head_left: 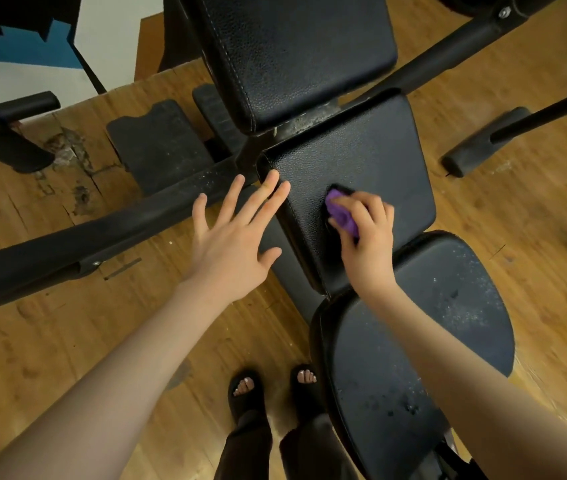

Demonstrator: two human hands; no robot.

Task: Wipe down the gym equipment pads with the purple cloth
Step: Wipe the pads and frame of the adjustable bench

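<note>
On the left our left hand [230,244] is spread flat, holding nothing, its fingertips [272,177] touching the near edge of the middle pad [372,161], likely to steady us. Moving right, our right hand [367,233] is clenched around the bunched purple cloth [339,209], pressing it onto that same pad so the wipe bites. Further right, the rounded seat pad [448,306] shows pale dusty specks and probably needs wiping next.

Three black bench pads: backrest pad [296,53], middle pad [361,161], rounded seat pad [431,327]. One purple cloth [342,213]. Two hands: left hand [232,233], right hand [367,237]. Two sandalled feet [245,388].
</note>
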